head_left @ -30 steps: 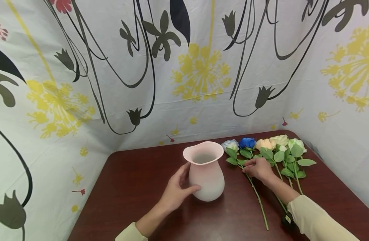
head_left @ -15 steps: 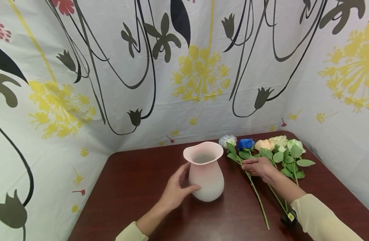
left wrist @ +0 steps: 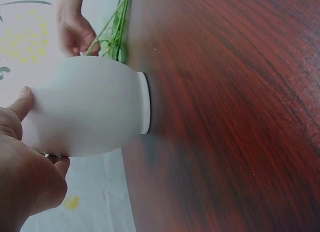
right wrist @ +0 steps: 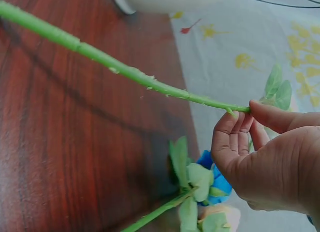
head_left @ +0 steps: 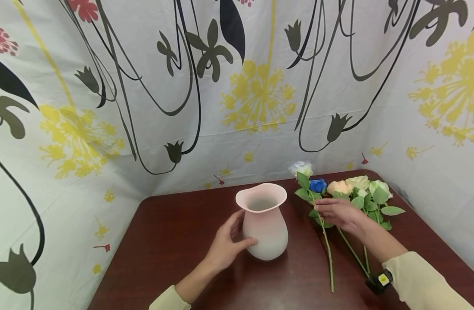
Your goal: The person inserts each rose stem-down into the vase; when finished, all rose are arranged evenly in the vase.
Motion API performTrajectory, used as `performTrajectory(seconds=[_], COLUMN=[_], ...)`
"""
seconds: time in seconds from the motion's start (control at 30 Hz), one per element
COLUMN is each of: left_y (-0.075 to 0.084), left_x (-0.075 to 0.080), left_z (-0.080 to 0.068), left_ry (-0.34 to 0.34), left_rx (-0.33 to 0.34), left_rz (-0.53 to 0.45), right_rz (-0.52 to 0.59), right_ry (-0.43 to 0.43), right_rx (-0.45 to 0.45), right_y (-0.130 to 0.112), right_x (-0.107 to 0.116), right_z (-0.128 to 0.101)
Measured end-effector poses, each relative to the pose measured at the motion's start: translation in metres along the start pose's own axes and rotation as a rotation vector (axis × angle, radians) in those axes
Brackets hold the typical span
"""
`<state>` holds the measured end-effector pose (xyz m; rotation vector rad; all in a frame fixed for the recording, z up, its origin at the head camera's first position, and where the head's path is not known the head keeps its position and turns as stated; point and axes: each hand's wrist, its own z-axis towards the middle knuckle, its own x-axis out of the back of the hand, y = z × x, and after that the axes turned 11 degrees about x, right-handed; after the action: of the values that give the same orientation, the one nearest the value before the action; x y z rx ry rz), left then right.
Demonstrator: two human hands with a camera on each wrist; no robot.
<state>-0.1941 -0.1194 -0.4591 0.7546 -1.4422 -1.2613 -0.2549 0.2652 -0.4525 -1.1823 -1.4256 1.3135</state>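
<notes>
The far white rose point(head_left: 302, 168) is rising, right hand point(head_left: 343, 215) pinching its stem point(right wrist: 135, 74), left hand point(head_left: 227, 243) gripping the vase point(head_left: 265, 234), ideally steadily.

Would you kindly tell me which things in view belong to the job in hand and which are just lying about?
In the job:
vase, gripped by the left hand
bluish-white rose, pinched by the right hand

Lying about, perhaps for later:
blue rose
peach rose
cream rose
greenish-white rose
</notes>
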Motion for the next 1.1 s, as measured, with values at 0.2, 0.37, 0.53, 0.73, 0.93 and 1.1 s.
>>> performTrajectory(seconds=[0.2,0.37,0.53,0.73,0.93,1.1], left_y=[0.001,0.001,0.001,0.0,0.0,0.001], left_x=[0.001,0.001,0.001,0.001,0.001,0.001], left_z=[-0.001,-0.001,-0.001,-0.001,0.0,0.0], left_ry=[0.0,-0.001,0.001,0.001,0.0,-0.001], left_rx=[0.002,0.007,0.014,0.025,0.031,0.028], left_rz=[0.001,0.005,0.012,0.021,0.026,0.017], right_rz=[0.115,0.242,0.354,0.569,0.708,0.871], right_ry=[-0.002,-0.006,0.008,0.02,0.031,0.031], right_rx=[0.035,0.095,0.175,0.303,0.445,0.526], right_y=[-0.016,-0.029,-0.044,-0.065,-0.088,-0.109], right_x=[0.004,0.008,0.011,0.01,0.006,0.003], right_z=[-0.009,-0.015,-0.024,-0.038,-0.048,-0.055])
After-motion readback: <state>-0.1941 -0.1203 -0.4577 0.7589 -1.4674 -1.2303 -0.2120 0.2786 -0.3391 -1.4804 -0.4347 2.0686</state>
